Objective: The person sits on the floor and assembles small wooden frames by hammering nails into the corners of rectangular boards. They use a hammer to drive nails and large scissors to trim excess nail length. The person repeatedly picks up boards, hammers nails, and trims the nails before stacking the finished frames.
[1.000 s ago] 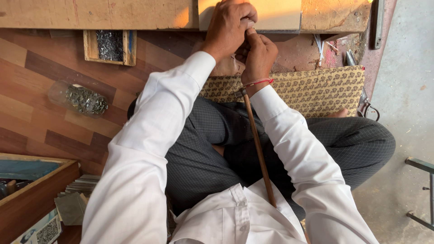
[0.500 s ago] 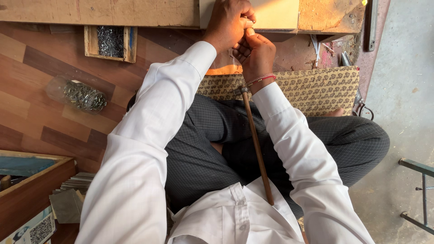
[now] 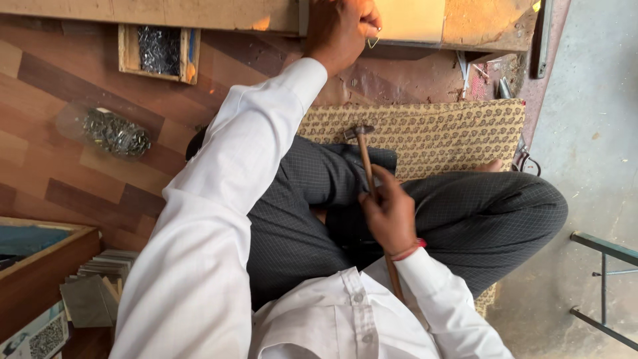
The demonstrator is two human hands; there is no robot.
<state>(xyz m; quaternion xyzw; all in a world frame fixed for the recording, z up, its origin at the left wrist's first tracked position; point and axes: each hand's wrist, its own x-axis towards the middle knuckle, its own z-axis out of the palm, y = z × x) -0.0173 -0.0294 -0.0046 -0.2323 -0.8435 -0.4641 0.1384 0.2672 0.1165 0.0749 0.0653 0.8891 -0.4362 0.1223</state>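
Observation:
My left hand (image 3: pixel 342 26) is stretched forward to the wooden board (image 3: pixel 412 20) at the top edge and pinches a small bent metal staple (image 3: pixel 373 41) between its fingertips. My right hand (image 3: pixel 389 213) rests over my lap and grips the wooden handle of a small hammer (image 3: pixel 362 149), whose metal head points toward the patterned woven mat (image 3: pixel 452 133). I sit cross-legged in dark checked trousers and a white shirt.
A small wooden box of metal nails (image 3: pixel 159 50) lies on the wood-patterned floor, with a clear bag of nails (image 3: pixel 116 133) to its left. A wooden crate (image 3: pixel 40 266) and stacked sheets (image 3: pixel 100 286) sit lower left. A metal frame (image 3: pixel 605 279) stands at right.
My right hand has come away from the board, dropped down to my lap and closed on the hammer's handle. My left hand stays at the board with the staple.

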